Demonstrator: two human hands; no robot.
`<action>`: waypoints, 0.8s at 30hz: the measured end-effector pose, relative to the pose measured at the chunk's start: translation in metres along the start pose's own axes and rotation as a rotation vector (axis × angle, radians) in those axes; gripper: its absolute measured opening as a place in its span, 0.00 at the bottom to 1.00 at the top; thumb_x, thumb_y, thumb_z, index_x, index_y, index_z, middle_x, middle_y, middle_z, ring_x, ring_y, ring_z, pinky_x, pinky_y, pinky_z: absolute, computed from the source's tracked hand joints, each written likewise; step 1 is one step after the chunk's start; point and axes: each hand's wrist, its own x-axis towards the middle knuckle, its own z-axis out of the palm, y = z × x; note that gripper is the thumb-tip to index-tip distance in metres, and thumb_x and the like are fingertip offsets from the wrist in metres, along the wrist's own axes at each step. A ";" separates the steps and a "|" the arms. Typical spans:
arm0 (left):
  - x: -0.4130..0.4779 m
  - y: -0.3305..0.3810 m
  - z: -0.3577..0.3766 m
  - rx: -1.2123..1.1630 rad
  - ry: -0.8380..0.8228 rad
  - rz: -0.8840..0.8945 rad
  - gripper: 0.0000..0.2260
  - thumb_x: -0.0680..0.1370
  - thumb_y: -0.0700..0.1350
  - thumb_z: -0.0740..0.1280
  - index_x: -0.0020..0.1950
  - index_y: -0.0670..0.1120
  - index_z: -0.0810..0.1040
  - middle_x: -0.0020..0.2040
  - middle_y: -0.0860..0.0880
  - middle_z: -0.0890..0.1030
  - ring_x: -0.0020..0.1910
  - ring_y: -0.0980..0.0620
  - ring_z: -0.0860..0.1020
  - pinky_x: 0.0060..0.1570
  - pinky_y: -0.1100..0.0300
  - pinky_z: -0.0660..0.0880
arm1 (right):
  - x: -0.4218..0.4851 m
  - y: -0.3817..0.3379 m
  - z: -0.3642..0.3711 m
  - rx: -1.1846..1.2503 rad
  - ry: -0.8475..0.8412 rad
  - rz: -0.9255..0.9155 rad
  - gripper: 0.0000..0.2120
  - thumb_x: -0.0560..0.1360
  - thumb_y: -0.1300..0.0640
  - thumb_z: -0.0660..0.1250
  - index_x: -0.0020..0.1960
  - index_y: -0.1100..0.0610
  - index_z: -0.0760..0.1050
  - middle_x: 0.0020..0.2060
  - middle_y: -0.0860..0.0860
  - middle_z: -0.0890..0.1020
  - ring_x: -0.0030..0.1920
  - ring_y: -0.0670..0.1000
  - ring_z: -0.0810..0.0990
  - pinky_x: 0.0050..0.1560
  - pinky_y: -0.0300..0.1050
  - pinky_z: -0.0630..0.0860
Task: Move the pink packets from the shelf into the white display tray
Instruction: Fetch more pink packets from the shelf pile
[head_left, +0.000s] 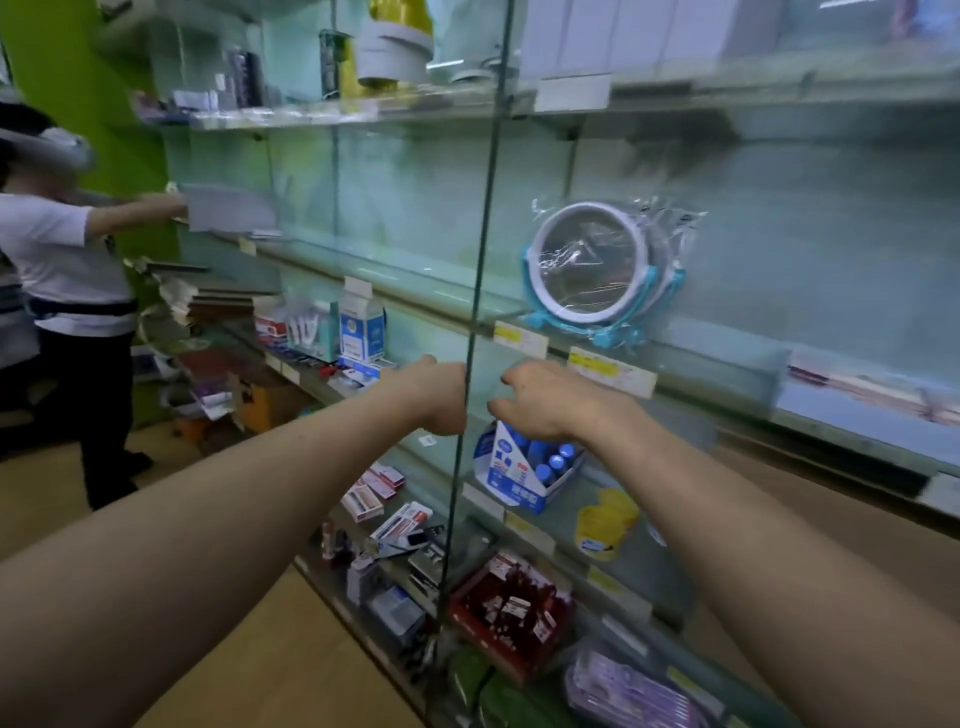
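My left hand (439, 397) reaches up to the vertical glass pane edge (475, 312); its fingers curl at the pane and are partly hidden. Just right of the pane, my right hand (543, 400) hovers above a blue and white box of bottles (519, 475), fingers bent and apart with nothing in them. Blurred pink and red packets (852, 382) lie flat on the shelf at the far right, well away from both hands. A pale tray-like wall (769, 371) stands just left of them; I cannot tell if it is the white display tray.
A round mirror in plastic wrap (592, 270) stands on the glass shelf above my right hand. Small boxes (361, 325) crowd the shelves to the left, with a red crate (511, 608) lower down. A person in a white shirt (62, 260) works at the far left shelves.
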 end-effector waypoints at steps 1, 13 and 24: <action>0.004 -0.013 0.001 0.000 -0.006 -0.003 0.29 0.76 0.46 0.64 0.75 0.48 0.58 0.71 0.42 0.65 0.69 0.41 0.67 0.66 0.45 0.66 | 0.010 -0.011 0.001 -0.006 -0.013 -0.001 0.22 0.79 0.45 0.57 0.63 0.59 0.73 0.62 0.58 0.76 0.59 0.59 0.75 0.58 0.50 0.74; 0.040 -0.150 0.006 0.070 -0.042 0.003 0.24 0.75 0.43 0.67 0.70 0.42 0.65 0.66 0.41 0.72 0.63 0.41 0.73 0.62 0.46 0.72 | 0.108 -0.132 0.015 0.016 -0.118 -0.013 0.23 0.79 0.44 0.57 0.67 0.57 0.70 0.65 0.56 0.74 0.62 0.58 0.74 0.61 0.50 0.72; 0.081 -0.220 0.010 0.049 -0.046 -0.009 0.25 0.74 0.45 0.67 0.70 0.45 0.66 0.60 0.43 0.76 0.55 0.45 0.75 0.56 0.51 0.75 | 0.176 -0.184 0.019 -0.065 -0.140 -0.081 0.12 0.80 0.50 0.56 0.52 0.59 0.72 0.50 0.57 0.77 0.44 0.56 0.73 0.39 0.43 0.67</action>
